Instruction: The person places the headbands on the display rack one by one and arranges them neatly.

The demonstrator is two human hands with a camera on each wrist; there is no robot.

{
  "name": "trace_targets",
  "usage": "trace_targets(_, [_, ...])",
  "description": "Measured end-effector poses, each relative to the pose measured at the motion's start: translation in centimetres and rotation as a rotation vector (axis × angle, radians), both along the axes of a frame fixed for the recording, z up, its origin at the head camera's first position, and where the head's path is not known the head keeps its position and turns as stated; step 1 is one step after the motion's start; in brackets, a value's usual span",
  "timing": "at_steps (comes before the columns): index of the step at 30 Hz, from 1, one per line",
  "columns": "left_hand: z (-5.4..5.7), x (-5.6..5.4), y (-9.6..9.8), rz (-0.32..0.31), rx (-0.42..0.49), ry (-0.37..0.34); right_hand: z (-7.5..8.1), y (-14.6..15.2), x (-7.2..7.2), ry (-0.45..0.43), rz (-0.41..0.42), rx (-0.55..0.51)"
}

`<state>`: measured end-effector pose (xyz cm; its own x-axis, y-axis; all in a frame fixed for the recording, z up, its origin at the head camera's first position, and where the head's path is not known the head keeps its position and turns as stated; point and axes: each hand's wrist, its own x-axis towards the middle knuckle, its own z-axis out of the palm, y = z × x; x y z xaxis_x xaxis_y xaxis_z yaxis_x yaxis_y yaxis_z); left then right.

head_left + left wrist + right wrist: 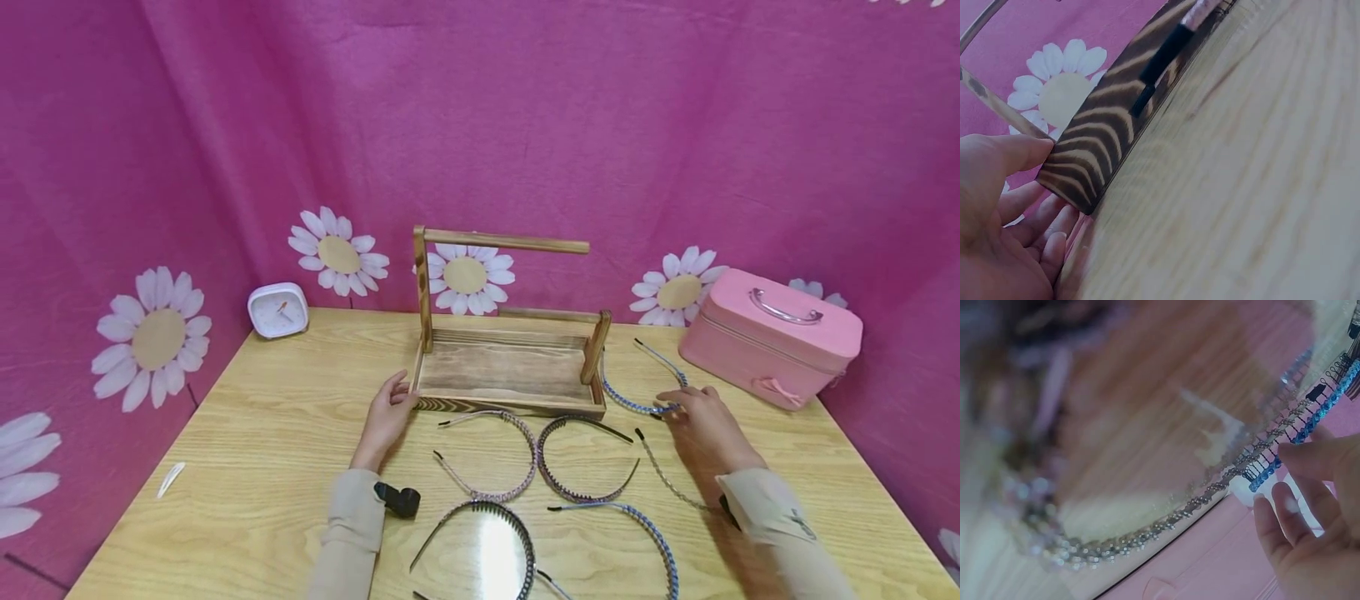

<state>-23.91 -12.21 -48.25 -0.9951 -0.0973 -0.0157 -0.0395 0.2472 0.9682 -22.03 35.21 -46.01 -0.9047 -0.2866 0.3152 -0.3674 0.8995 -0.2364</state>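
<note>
My left hand [388, 417] is at the front left corner of a wooden tray [510, 408] with upright posts and a handle bar. In the left wrist view the thumb lies on that striped corner [1085, 150] and bent fingers are against its end. On the tray's right, my right hand [708, 429] pinches a blue beaded headband [630, 406] between thumb and fingers. The right wrist view shows the toothed blue band [1319, 415] at the fingertips, with a silver beaded headband [1129, 540] across the foreground.
Before the tray lie a lilac headband [535, 458], a dark headband [542, 458], a black toothed headband [525, 533], another blue headband [660, 537] and a thin gold one [660, 475]. A pink case [772, 333] stands right, a white clock [278, 310] left, a white hair clip [171, 479] nearer.
</note>
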Motion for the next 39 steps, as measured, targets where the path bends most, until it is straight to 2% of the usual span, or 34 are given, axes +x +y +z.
trace_targets(9, [-0.3, 0.1, 0.2, 0.035, 0.018, 0.049, 0.1, -0.2, -0.5, -0.013, 0.016, 0.039])
trace_targets(16, [-0.3, 0.0, 0.3, 0.066, 0.007, 0.065, 0.7, -0.3, 0.1, 0.018, 0.010, 0.036])
trace_targets(24, [-0.7, -0.1, 0.3, 0.066, -0.003, 0.065, 1.3, -0.6, 0.4, 0.157, 0.031, 0.055])
trace_targets(32, [-0.6, 0.0, 0.3, 0.064, 0.007, 0.062, 2.5, -1.5, -0.2, 0.246, 0.072, 0.004])
trace_targets(39, [-0.6, 0.0, 0.3, 0.057, 0.004, 0.060, 4.3, -2.5, -0.8, 0.168, 0.045, -0.078])
